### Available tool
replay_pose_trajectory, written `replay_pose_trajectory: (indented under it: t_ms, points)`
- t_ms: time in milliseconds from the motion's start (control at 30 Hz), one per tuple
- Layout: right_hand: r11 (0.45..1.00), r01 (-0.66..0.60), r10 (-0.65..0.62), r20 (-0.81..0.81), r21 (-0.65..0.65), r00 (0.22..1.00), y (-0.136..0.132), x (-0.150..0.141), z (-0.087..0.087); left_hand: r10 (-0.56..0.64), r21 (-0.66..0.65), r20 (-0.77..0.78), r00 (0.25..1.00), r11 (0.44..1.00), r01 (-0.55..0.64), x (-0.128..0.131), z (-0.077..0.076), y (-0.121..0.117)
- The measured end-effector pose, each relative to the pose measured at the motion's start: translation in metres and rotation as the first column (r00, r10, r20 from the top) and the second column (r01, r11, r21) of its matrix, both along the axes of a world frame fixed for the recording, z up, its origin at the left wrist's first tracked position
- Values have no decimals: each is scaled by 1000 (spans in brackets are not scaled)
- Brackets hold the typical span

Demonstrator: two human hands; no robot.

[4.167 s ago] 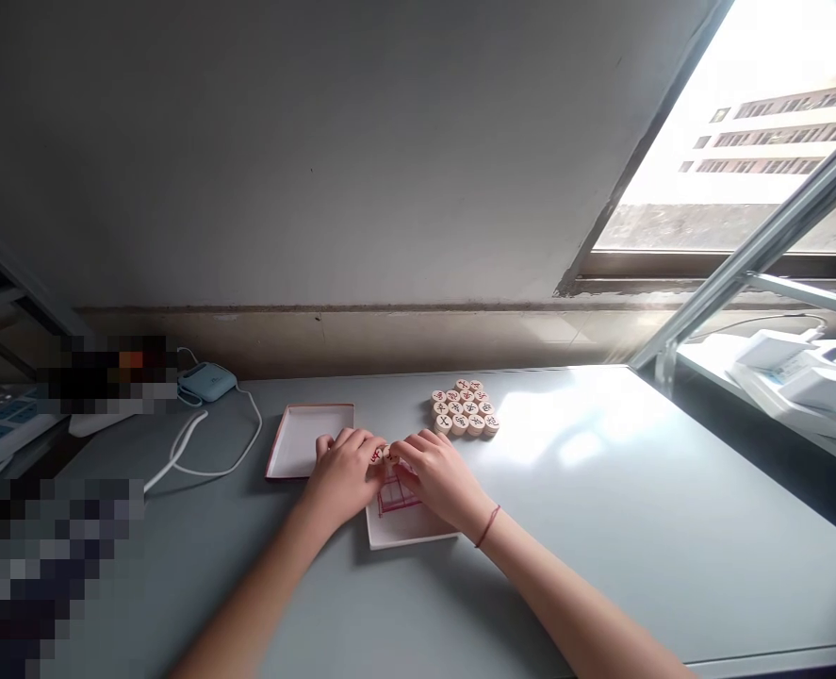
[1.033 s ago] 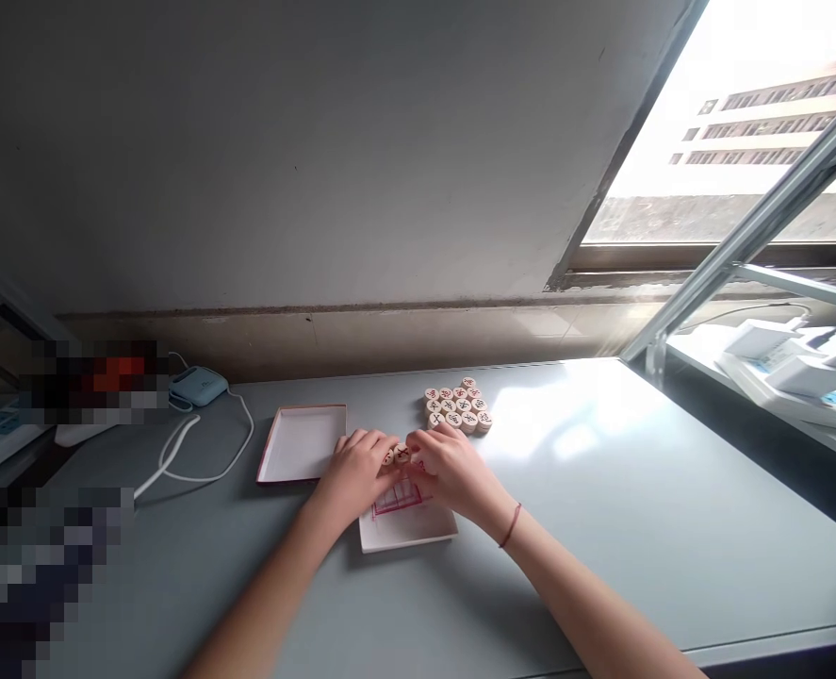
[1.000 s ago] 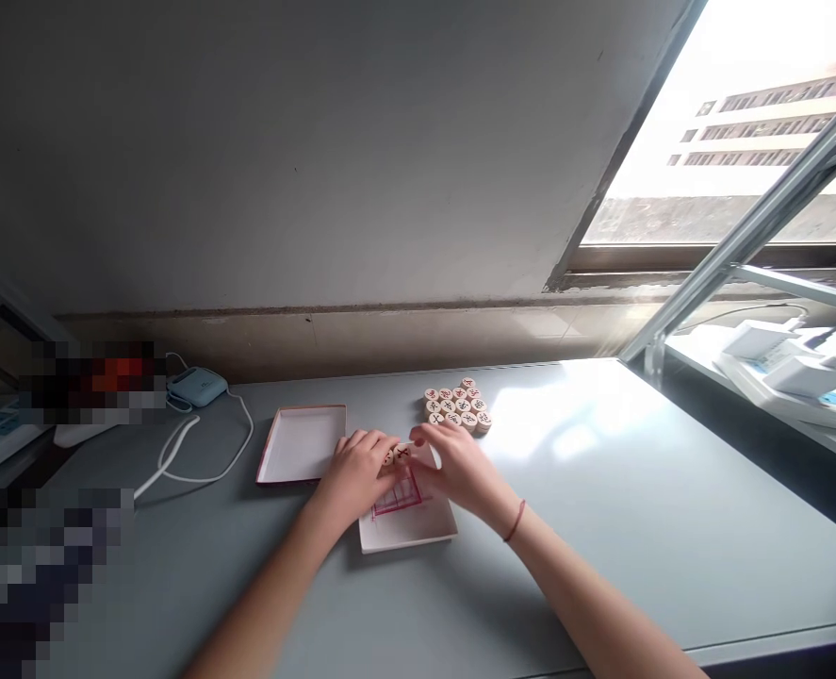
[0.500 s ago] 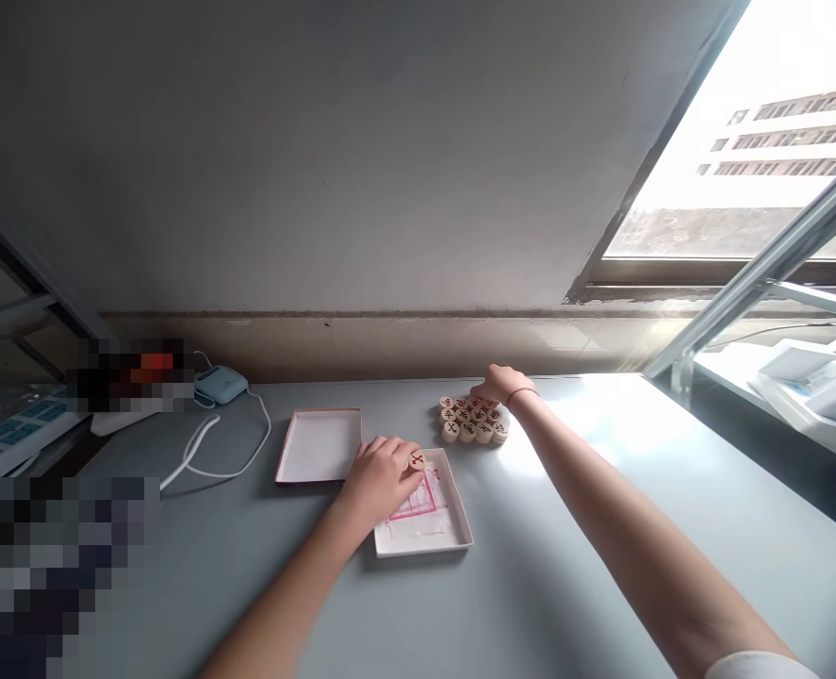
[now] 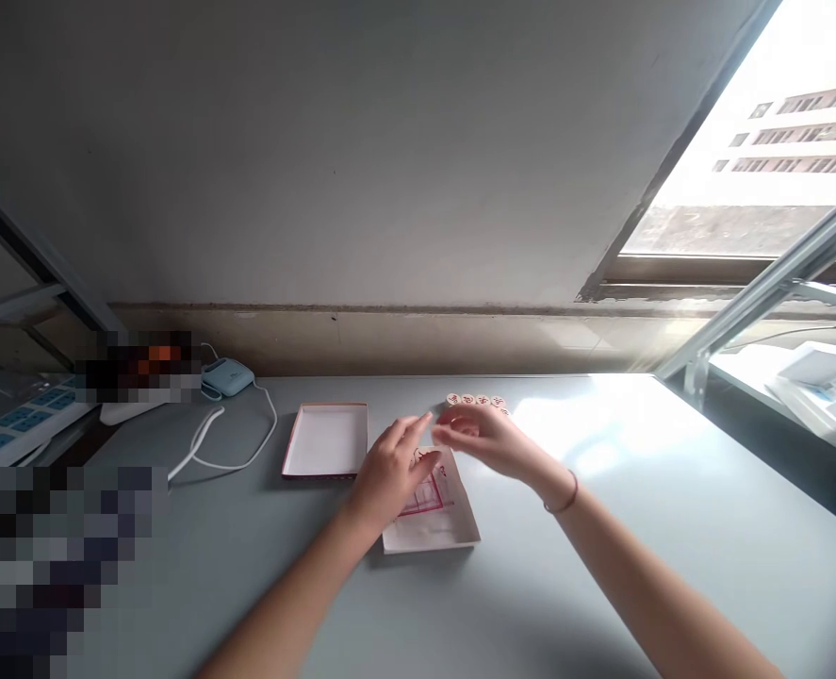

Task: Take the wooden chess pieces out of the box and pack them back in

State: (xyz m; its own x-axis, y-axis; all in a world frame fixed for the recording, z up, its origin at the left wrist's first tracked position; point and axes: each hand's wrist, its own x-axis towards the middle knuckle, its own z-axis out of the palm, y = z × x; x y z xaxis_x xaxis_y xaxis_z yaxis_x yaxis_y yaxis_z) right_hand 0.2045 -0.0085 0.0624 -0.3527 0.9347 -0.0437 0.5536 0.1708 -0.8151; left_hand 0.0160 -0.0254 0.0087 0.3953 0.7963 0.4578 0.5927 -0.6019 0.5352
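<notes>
Over the far part of a shallow white box tray (image 5: 432, 539), my left hand (image 5: 389, 471) has its fingers stretched and its thumb apart. A round wooden Chinese chess piece (image 5: 419, 455) shows below its fingers, at the far end of the tray; whether they touch is unclear. My right hand (image 5: 484, 438), with a thin band at the wrist, is just right of the left one, its fingers curved and blurred. Whether it holds anything cannot be made out. Behind it several chess pieces (image 5: 475, 401) with red characters stand grouped, the nearer ones hidden.
A second shallow box part (image 5: 327, 438) with a red edge lies left of the tray. Farther left are a light blue device (image 5: 228, 377), a white cable (image 5: 270, 429) and a power strip (image 5: 18, 424). The grey table (image 5: 531, 585) meets the wall behind.
My right hand has come from behind the piece group toward the left hand. The left hand's fingers have spread from around a chess piece. The view has shifted slightly.
</notes>
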Motion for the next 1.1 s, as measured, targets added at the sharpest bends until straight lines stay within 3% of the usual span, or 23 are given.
replay_pose_trajectory:
  t_ms: [133, 300, 433, 633, 733, 833, 967, 1100]
  points:
    - [999, -8, 0, -201, -38, 980, -22, -4, -14, -59, -47, 31, 998, 997, 61, 4, 0, -5]
    - [977, 195, -213, -385, -85, 898, -16, 17, -25, 14, -126, 23, 1000, 992, -11, 4, 4, -5]
    - [953, 275, -301, -458, -124, 836, -14, 30, -27, -50, -127, -33, 998, 991, 45, 7, 7, -5]
    - [962, 251, -271, -340, -104, 901, -18, 26, -33, -87, -39, -314, 945, 996, 79, 18, 0, -3]
    - [981, 191, -181, -232, 22, 956, -22, 19, -37, -61, -5, -388, 920, 998, 65, 18, -1, 0]
    - [973, 133, -133, -12, 191, 991, -28, 9, -37, -26, 3, -404, 914, 1000, 30, 12, 3, 2]
    - [939, 21, -116, 260, 343, 958, -34, -3, -37, -6, -44, -430, 903, 999, -15, -2, 9, 2]
    - [890, -70, -116, 373, 450, 921, -34, -10, -43, 27, -75, -467, 884, 995, -71, -15, 12, 3]
